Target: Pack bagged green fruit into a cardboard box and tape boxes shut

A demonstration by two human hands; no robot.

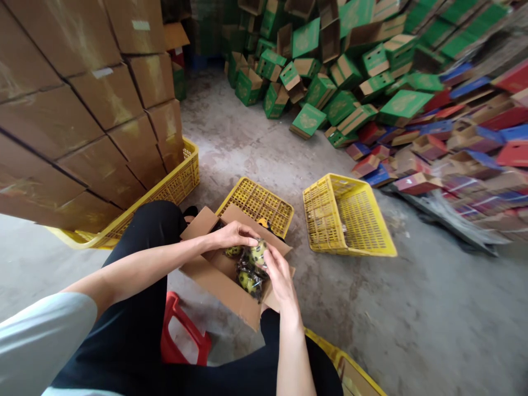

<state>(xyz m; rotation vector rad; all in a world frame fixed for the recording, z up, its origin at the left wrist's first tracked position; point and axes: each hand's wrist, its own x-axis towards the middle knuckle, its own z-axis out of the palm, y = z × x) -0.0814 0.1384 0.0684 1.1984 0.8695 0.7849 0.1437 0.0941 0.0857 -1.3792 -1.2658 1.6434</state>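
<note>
A yellow-green fruit in printed clear plastic wrap [258, 254] is held between my hands over an open cardboard box [231, 286]. My left hand [234, 235] comes in from the left with thumb and fingers pinched on the wrap at its upper side. My right hand [281, 272] grips the fruit's right side, fingers closed against it. Just below, another wrapped fruit [249, 282] lies in the box, and one more wrapped fruit [233, 251] shows partly under my left hand. Their exact kind I cannot make out.
Behind the cardboard box is a yellow plastic crate [264, 201], with a tipped yellow crate [325, 220] to its right. Stacked cartons [82, 121] rise at the left. Green boxes [309, 118] and red-blue boxes [421, 181] are heaped at the back. A red stool [187, 327] shows below.
</note>
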